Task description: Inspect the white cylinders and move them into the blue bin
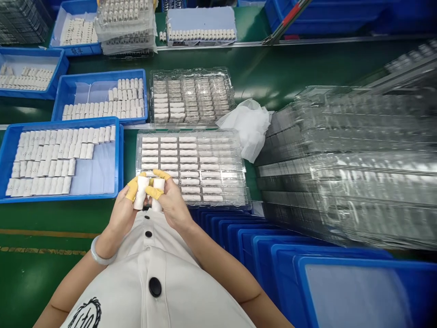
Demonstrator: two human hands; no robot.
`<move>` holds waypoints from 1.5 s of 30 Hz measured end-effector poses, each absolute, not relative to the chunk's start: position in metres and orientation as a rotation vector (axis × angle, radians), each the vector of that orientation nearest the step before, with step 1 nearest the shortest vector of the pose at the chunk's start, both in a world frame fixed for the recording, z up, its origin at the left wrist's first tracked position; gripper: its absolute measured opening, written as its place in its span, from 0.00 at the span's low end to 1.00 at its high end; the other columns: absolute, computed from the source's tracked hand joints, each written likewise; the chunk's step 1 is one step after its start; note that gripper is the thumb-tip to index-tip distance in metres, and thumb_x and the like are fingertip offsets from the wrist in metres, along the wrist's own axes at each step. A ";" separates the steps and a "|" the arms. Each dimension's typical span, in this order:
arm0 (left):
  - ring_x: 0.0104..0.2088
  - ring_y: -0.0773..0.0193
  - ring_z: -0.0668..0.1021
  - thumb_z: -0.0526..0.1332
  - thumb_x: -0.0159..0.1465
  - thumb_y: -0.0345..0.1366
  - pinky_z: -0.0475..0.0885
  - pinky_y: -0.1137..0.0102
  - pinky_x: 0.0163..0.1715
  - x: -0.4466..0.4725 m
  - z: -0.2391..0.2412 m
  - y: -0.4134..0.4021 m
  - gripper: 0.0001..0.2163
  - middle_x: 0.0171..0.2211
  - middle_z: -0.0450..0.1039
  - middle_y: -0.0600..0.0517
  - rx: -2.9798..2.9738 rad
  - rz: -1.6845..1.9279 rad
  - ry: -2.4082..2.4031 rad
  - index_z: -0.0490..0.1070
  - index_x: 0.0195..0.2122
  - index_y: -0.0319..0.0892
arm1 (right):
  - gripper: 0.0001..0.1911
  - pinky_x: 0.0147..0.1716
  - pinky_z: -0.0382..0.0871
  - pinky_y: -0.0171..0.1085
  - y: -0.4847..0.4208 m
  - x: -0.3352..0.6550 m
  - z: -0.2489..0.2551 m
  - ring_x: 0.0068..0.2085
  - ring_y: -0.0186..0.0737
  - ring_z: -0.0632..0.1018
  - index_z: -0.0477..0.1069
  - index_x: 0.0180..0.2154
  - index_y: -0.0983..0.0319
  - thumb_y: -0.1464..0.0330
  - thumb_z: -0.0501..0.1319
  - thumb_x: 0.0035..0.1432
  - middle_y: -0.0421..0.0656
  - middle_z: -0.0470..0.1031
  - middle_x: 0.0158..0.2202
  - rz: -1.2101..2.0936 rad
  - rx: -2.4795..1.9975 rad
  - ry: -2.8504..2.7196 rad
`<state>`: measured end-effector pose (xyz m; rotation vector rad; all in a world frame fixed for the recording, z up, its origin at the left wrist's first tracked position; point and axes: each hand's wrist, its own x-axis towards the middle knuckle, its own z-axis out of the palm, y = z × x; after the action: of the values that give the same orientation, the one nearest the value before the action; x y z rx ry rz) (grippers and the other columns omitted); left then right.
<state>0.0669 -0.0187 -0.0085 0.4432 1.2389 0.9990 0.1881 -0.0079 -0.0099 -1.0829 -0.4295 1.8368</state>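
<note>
Yellow finger cots cover several fingertips of both hands. In my left hand (125, 200) is a white cylindrical piece (141, 193), held upright between thumb and fingers. My right hand (171, 200) grips a similar white cylinder (158, 186) close beside it. Both hands are in front of my body, over the near edge of a clear plastic tray (243, 182), which carries rows of white cylinders lying in its slots. Left of the hands, a blue bin (118, 159) holds rows of the same white pieces on a pale sheet.
Beyond the tray sits a second filled clear tray (193, 73), with crumpled white sheeting (251, 127) beside it. Tall stacks of clear trays (341, 173) rise at the right. Stacked blue bins (297, 259) stand at my lower right. More blue bins (102, 75) line the left.
</note>
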 end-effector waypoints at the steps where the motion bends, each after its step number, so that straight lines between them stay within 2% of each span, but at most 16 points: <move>1: 0.30 0.68 0.72 0.60 0.63 0.39 0.69 0.73 0.32 0.069 -0.010 -0.020 0.14 0.34 0.70 0.51 0.501 1.006 1.297 0.73 0.48 0.42 | 0.29 0.27 0.70 0.35 -0.008 0.187 -0.013 0.26 0.31 0.73 0.62 0.47 0.58 0.68 0.70 0.43 0.35 0.73 0.33 1.823 -1.111 -0.425; 5: 0.46 0.62 0.72 0.61 0.61 0.37 0.68 0.72 0.43 0.071 -0.021 -0.022 0.14 0.45 0.69 0.49 0.864 0.964 1.414 0.75 0.48 0.44 | 0.30 0.26 0.70 0.33 -0.006 0.193 -0.035 0.28 0.32 0.73 0.65 0.46 0.59 0.66 0.71 0.40 0.37 0.73 0.33 1.834 -1.179 -0.468; 7: 0.48 0.60 0.72 0.61 0.60 0.36 0.67 0.71 0.47 0.071 -0.026 -0.020 0.15 0.47 0.69 0.48 0.981 0.861 1.419 0.75 0.48 0.44 | 0.27 0.25 0.69 0.34 0.001 0.206 -0.052 0.27 0.33 0.73 0.66 0.44 0.60 0.62 0.69 0.42 0.38 0.73 0.32 1.822 -1.238 -0.611; 10: 0.40 0.61 0.74 0.63 0.58 0.37 0.69 0.68 0.42 0.069 -0.030 -0.020 0.15 0.42 0.70 0.48 0.932 0.706 1.432 0.76 0.47 0.43 | 0.23 0.26 0.70 0.35 0.025 0.245 -0.077 0.28 0.35 0.73 0.66 0.43 0.62 0.60 0.65 0.45 0.41 0.73 0.32 1.671 -1.439 -0.841; 14: 0.33 0.62 0.73 0.65 0.55 0.39 0.69 0.67 0.36 0.066 -0.032 -0.026 0.14 0.37 0.73 0.48 0.768 0.700 1.445 0.77 0.42 0.41 | 0.27 0.38 0.72 0.41 0.073 0.317 -0.099 0.40 0.41 0.74 0.58 0.53 0.63 0.66 0.59 0.51 0.48 0.71 0.45 1.312 -1.760 -1.092; 16: 0.32 0.62 0.73 0.66 0.54 0.40 0.69 0.67 0.34 0.063 -0.032 -0.029 0.14 0.37 0.74 0.47 0.713 0.737 1.467 0.77 0.40 0.41 | 0.29 0.47 0.68 0.46 0.094 0.347 -0.106 0.50 0.47 0.70 0.55 0.56 0.64 0.70 0.57 0.52 0.52 0.68 0.51 1.091 -1.906 -1.271; 19: 0.31 0.63 0.73 0.66 0.53 0.41 0.68 0.67 0.35 0.059 -0.032 -0.033 0.15 0.35 0.75 0.48 0.680 0.772 1.514 0.77 0.40 0.40 | 0.23 0.55 0.60 0.50 0.116 0.373 -0.118 0.58 0.54 0.62 0.61 0.53 0.67 0.74 0.55 0.55 0.59 0.64 0.55 0.877 -2.042 -1.598; 21: 0.31 0.62 0.73 0.66 0.53 0.42 0.69 0.66 0.37 0.057 -0.034 -0.035 0.16 0.35 0.75 0.48 0.683 0.783 1.536 0.76 0.41 0.40 | 0.17 0.55 0.60 0.50 0.123 0.381 -0.127 0.58 0.53 0.64 0.66 0.49 0.68 0.74 0.56 0.57 0.59 0.67 0.54 0.817 -2.085 -1.827; 23: 0.32 0.62 0.73 0.66 0.53 0.44 0.69 0.66 0.37 0.055 -0.035 -0.038 0.18 0.37 0.75 0.47 0.683 0.798 1.555 0.76 0.42 0.40 | 0.13 0.53 0.64 0.49 0.128 0.384 -0.136 0.54 0.48 0.70 0.68 0.48 0.66 0.70 0.58 0.61 0.53 0.69 0.51 0.776 -2.113 -2.035; 27: 0.33 0.61 0.74 0.67 0.52 0.44 0.69 0.66 0.37 0.052 -0.036 -0.043 0.18 0.37 0.76 0.46 0.640 0.821 1.603 0.77 0.41 0.40 | 0.18 0.47 0.72 0.48 0.144 0.392 -0.145 0.48 0.43 0.75 0.67 0.51 0.64 0.62 0.59 0.63 0.48 0.70 0.51 0.626 -2.159 -2.332; 31: 0.32 0.62 0.73 0.67 0.52 0.42 0.68 0.67 0.37 0.052 -0.034 -0.044 0.17 0.33 0.76 0.48 0.592 0.844 1.607 0.77 0.42 0.41 | 0.18 0.47 0.72 0.48 0.162 0.396 -0.150 0.48 0.44 0.75 0.67 0.52 0.64 0.63 0.59 0.63 0.49 0.70 0.52 0.438 -2.169 -2.500; 37: 0.30 0.64 0.73 0.67 0.51 0.40 0.68 0.67 0.35 0.041 -0.039 -0.043 0.16 0.35 0.77 0.48 0.508 0.915 1.614 0.77 0.41 0.39 | 0.19 0.48 0.71 0.49 0.165 0.396 -0.164 0.49 0.44 0.74 0.67 0.52 0.64 0.62 0.59 0.63 0.48 0.70 0.52 0.313 -2.142 -2.610; 40: 0.30 0.65 0.74 0.67 0.51 0.40 0.69 0.67 0.35 0.023 -0.047 -0.039 0.17 0.35 0.77 0.47 0.530 0.946 1.663 0.76 0.41 0.39 | 0.20 0.54 0.66 0.51 0.155 0.398 -0.172 0.55 0.50 0.71 0.65 0.56 0.68 0.69 0.56 0.63 0.55 0.70 0.54 0.314 -2.120 -2.594; 42: 0.30 0.64 0.75 0.66 0.53 0.41 0.70 0.67 0.35 0.007 -0.054 -0.032 0.17 0.36 0.77 0.46 0.597 0.936 1.728 0.76 0.42 0.38 | 0.25 0.57 0.61 0.52 0.146 0.398 -0.177 0.60 0.55 0.66 0.60 0.60 0.72 0.75 0.51 0.61 0.63 0.66 0.57 0.329 -2.087 -2.571; 45: 0.32 0.64 0.76 0.62 0.57 0.39 0.71 0.67 0.36 -0.023 -0.069 -0.012 0.15 0.37 0.77 0.44 0.691 0.907 1.853 0.75 0.42 0.36 | 0.30 0.59 0.58 0.57 0.131 0.395 -0.182 0.64 0.58 0.60 0.54 0.63 0.74 0.77 0.47 0.58 0.65 0.60 0.62 0.345 -2.041 -2.513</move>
<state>-0.0231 -0.0118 -0.0695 0.6907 1.8530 0.9073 0.3948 0.1312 -0.1822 -2.0410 -2.5133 0.3451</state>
